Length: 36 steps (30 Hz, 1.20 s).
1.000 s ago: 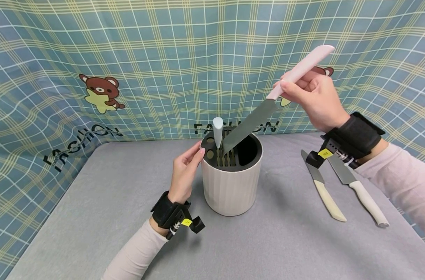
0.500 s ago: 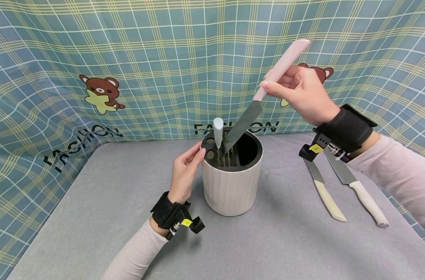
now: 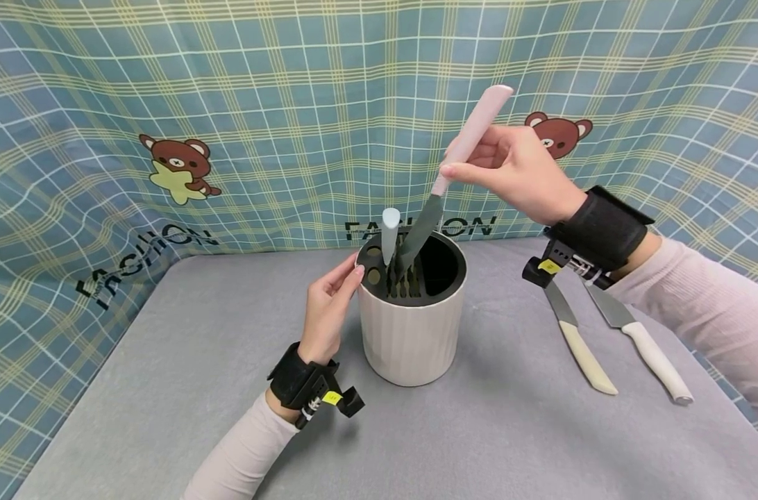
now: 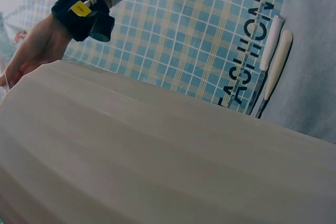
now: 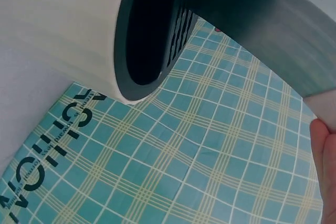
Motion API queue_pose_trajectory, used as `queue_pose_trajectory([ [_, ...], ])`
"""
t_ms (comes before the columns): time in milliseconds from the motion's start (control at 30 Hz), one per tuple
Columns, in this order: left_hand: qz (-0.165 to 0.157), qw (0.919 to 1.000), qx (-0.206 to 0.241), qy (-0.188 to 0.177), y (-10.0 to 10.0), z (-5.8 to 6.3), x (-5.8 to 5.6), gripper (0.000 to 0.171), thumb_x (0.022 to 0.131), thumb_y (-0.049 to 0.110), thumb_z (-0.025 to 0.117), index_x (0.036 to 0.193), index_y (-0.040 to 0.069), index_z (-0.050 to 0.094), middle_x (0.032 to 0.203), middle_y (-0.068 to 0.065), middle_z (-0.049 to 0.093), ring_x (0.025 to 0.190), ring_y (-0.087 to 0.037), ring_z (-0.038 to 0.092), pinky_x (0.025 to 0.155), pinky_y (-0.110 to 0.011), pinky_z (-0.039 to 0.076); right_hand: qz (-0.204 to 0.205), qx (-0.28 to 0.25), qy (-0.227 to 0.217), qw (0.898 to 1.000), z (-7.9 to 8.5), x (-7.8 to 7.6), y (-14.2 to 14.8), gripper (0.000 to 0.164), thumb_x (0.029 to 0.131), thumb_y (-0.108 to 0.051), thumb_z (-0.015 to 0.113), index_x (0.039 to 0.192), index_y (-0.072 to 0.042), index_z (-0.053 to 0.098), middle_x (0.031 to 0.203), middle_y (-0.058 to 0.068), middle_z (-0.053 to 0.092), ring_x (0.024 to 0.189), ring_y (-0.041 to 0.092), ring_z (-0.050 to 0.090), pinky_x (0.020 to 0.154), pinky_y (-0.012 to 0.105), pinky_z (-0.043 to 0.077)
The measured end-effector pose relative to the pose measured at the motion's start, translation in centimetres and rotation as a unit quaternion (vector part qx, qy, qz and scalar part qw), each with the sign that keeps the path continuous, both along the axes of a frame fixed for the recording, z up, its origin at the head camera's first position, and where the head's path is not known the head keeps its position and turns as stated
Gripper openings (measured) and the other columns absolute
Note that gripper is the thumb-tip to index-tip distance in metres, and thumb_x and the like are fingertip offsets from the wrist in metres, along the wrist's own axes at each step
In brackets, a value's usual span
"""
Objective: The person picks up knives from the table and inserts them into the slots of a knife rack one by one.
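In the head view my right hand (image 3: 523, 173) pinches the pink handle of a wide-bladed kitchen knife (image 3: 474, 132) between thumb and fingers. The blade (image 5: 273, 30) slants down to the left, its tip end inside the slots of a white ribbed knife holder (image 3: 410, 351) with a black top. My left hand (image 3: 325, 312) holds the holder's left rim, thumb at the top edge. Beside the blade, a pale blue handle (image 3: 389, 229) stands up from the slotted top. The holder's wall (image 4: 157, 156) fills much of the left wrist view and hides the left hand.
Two more knives lie on the grey cloth at the right: one with a cream handle (image 3: 588, 360), the other with a white handle (image 3: 657, 361). A wide round-sided opening (image 3: 441, 267) takes up the holder's right side. Plaid curtain (image 3: 279, 104) hangs behind.
My right hand has moved left and a little down, bringing the pink-handled knife steeper and its blade deeper into the slots. The left hand and holder have stayed in place.
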State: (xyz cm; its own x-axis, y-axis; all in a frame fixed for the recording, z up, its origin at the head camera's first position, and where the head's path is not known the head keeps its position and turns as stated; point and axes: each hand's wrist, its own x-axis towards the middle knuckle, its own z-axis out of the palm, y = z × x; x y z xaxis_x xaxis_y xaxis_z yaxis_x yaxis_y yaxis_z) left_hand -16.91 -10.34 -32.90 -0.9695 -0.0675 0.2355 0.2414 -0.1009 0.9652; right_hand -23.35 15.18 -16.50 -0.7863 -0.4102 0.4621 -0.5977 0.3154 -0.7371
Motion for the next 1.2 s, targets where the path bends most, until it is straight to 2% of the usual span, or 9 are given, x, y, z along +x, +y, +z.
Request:
queue_pose_trajectory([
  [267, 0.001, 1.0, -0.001, 0.001, 0.0, 0.0, 0.0, 0.046, 0.1, 0.018, 0.057, 0.142, 0.002, 0.048, 0.145, -0.007, 0.05, 0.13, -0.015, 0.05, 0.107, -0.023, 0.046, 0.032, 0.075, 0.004, 0.997, 0.7, 0.2, -0.7, 0.026, 0.084, -0.013, 0.077, 0.105, 0.001, 0.069, 0.088, 0.003, 0.074, 0.083, 0.009, 0.07, 0.075, 0.02, 0.057],
  [533, 0.006, 1.0, -0.003, -0.004, -0.1, 0.0, -0.1, 0.044, 0.1, 0.017, 0.057, 0.141, 0.004, 0.05, 0.144, -0.009, 0.05, 0.129, -0.018, 0.051, 0.107, -0.025, 0.047, 0.074, 0.166, 0.033, 0.983, 0.6, -0.1, -2.0, 0.024, 0.081, -0.014, 0.08, 0.1, -0.005, 0.07, 0.087, 0.006, 0.074, 0.08, 0.009, 0.071, 0.073, 0.021, 0.058],
  [633, 0.007, 0.9999, -0.004, -0.007, 0.0, 0.0, -0.1, 0.043, 0.1, 0.017, 0.057, 0.141, 0.004, 0.05, 0.143, -0.009, 0.051, 0.128, -0.018, 0.051, 0.106, -0.024, 0.047, 0.094, 0.179, 0.025, 0.979, 0.2, -0.2, -2.6, 0.023, 0.08, -0.012, 0.081, 0.098, -0.003, 0.07, 0.088, 0.008, 0.074, 0.08, 0.012, 0.072, 0.073, 0.022, 0.059],
  [867, 0.002, 1.0, -0.005, -0.005, 0.0, 0.0, -0.1, 0.044, 0.1, 0.017, 0.056, 0.141, 0.004, 0.05, 0.144, -0.009, 0.05, 0.13, -0.018, 0.05, 0.107, -0.023, 0.046, 0.131, 0.205, 0.03, 0.97, -1.0, -0.4, -3.5, 0.015, 0.078, -0.013, 0.083, 0.088, -0.007, 0.075, 0.082, 0.004, 0.074, 0.076, 0.011, 0.071, 0.068, 0.021, 0.058],
  [1200, 0.002, 1.0, -0.005, -0.003, 0.0, 0.1, -0.1, 0.043, 0.1, 0.018, 0.057, 0.141, 0.005, 0.05, 0.142, -0.008, 0.052, 0.128, -0.015, 0.052, 0.107, -0.023, 0.046, 0.15, 0.241, 0.015, 0.959, -2.1, -0.4, -4.3, 0.013, 0.077, -0.014, 0.084, 0.087, -0.007, 0.079, 0.079, 0.005, 0.075, 0.075, 0.012, 0.071, 0.067, 0.024, 0.058],
])
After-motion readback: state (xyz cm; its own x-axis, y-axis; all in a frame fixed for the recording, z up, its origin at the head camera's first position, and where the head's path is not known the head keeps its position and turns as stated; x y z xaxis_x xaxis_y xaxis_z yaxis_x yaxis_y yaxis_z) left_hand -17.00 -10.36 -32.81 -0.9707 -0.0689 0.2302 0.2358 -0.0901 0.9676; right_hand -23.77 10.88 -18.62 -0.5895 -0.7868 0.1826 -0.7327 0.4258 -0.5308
